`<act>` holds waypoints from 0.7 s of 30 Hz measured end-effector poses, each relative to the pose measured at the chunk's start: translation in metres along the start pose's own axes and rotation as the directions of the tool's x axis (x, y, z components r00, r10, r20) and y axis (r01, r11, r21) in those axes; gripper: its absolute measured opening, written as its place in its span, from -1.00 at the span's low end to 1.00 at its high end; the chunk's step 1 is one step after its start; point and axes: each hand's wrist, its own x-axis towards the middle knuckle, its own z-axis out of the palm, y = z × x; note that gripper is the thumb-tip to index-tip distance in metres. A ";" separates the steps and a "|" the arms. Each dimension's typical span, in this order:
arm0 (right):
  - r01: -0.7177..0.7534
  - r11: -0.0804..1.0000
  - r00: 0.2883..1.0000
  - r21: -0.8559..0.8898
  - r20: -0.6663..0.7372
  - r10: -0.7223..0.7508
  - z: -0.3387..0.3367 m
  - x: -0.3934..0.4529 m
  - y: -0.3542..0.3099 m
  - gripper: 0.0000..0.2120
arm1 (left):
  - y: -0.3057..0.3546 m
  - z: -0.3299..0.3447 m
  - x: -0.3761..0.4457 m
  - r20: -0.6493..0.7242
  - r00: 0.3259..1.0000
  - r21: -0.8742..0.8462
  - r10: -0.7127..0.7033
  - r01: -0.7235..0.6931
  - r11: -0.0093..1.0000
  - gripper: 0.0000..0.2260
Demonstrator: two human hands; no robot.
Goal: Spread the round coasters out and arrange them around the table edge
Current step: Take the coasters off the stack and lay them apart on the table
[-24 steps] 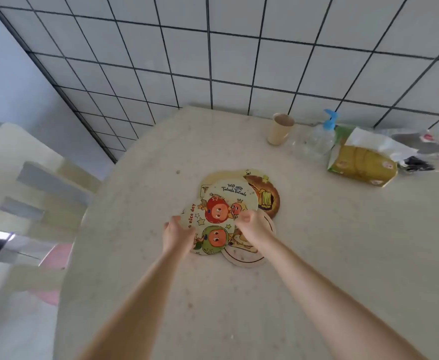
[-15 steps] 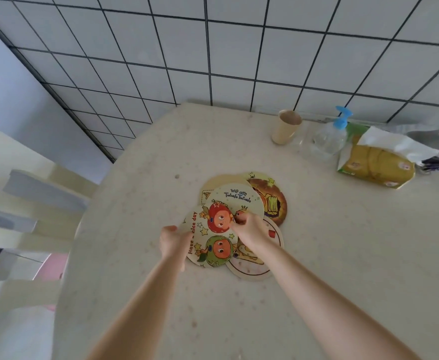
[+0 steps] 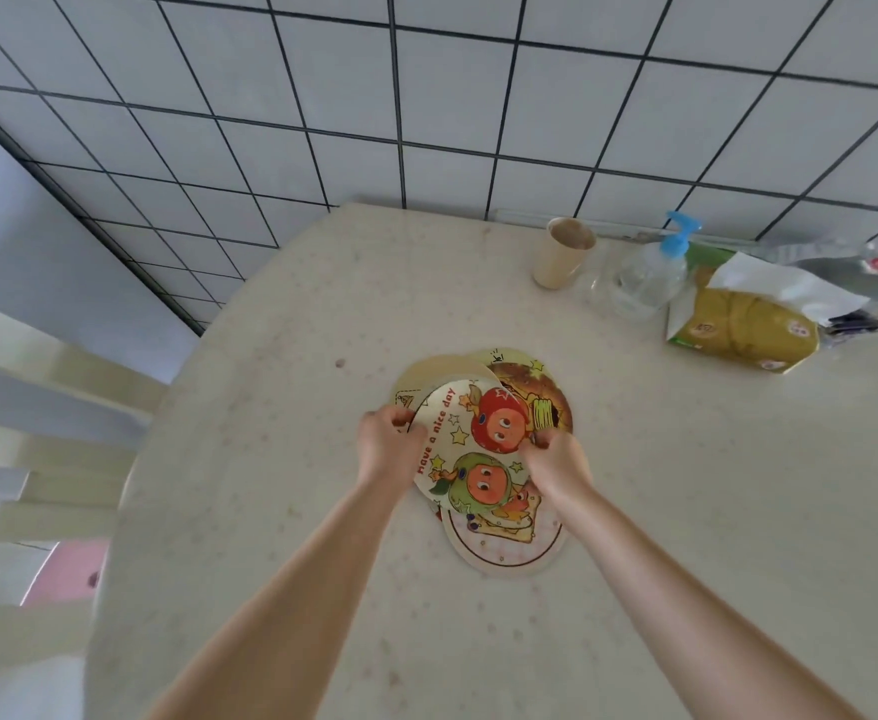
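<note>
At frame centre, the left hand [image 3: 392, 443] and right hand [image 3: 556, 459] pinch opposite rims of the top coaster [image 3: 470, 449], tilting it off the overlapping pile [image 3: 504, 543] on the desk [image 3: 686, 511], likely to separate it.

Soft, even daylight is filling the room, and it is leaving only faint shadows under the forearms and around the coasters [image 3: 483, 449] on the pale table [image 3: 270, 356]. The wide lens is bending the tiled wall [image 3: 426, 96] so its dark grout lines are curving and fanning outward toward the corners, and the table edge is bowing too. The whole picture is looking a little soft and smeared, especially at the left border where the chair [image 3: 36, 433] is blurring, and no strong glare is showing.
</note>
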 end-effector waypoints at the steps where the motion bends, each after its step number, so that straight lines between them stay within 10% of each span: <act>1: -0.007 1.000 1.000 -0.010 -0.007 0.007 0.001 0.000 0.002 -0.84 | -0.001 0.003 0.002 0.006 1.000 0.041 0.002 -0.002 0.999 -0.78; 11: -0.059 0.996 0.997 0.066 -0.042 0.062 0.011 -0.004 -0.002 -0.84 | 0.001 0.003 0.007 0.008 0.999 0.084 -0.040 0.039 0.996 -0.86; 21: 0.290 0.957 0.945 -0.016 -0.151 -0.289 0.017 -0.011 -0.064 -0.77 | -0.009 -0.030 0.009 0.043 0.988 -0.384 -0.146 0.152 0.911 -0.86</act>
